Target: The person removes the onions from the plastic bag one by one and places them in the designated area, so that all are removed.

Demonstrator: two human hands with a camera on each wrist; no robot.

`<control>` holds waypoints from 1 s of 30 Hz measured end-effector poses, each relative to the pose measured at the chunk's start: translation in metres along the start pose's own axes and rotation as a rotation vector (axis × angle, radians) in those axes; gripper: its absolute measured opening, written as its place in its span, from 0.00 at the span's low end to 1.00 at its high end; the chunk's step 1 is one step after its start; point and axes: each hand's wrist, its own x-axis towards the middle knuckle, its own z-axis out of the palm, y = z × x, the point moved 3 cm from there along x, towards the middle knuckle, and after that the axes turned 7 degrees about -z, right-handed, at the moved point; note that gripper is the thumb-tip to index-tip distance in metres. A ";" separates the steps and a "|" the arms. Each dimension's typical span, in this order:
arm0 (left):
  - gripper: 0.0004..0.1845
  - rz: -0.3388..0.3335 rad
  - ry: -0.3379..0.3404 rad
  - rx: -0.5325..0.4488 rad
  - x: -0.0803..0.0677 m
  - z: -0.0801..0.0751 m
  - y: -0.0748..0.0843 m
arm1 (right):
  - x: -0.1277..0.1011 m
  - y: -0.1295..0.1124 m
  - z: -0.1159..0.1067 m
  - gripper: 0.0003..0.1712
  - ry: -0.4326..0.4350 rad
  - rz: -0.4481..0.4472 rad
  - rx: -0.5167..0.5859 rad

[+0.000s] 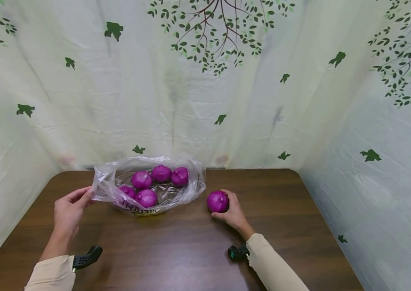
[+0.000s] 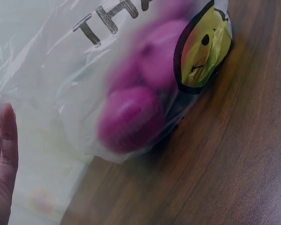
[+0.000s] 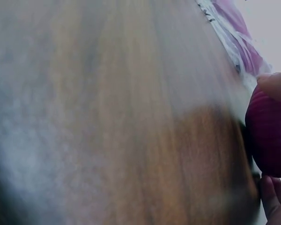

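Observation:
A clear plastic bag (image 1: 198, 182) lies on the table with its mouth spread, and several purple onions (image 1: 146, 198) sit inside it. At the bag's left edge my left hand (image 1: 68, 212) pinches the plastic between thumb and fingers. To the right of the bag, my right hand (image 1: 232, 212) grips a single purple onion (image 1: 218, 201) between thumb and fingers, close to the tabletop. Black print and a yellow smiley face (image 2: 201, 51) mark the bag in the left wrist view. In the right wrist view the held onion (image 3: 269, 133) is partly cut off.
The brown wooden table (image 1: 176, 250) has rounded far corners. Behind and beside it hangs a pale curtain (image 1: 176, 97) with leaf patterns. Each wrist carries a black device (image 1: 88, 257) on a strap.

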 end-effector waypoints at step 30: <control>0.02 0.012 -0.012 -0.018 0.000 -0.004 -0.001 | 0.028 -0.073 -0.010 0.50 0.107 -0.078 0.027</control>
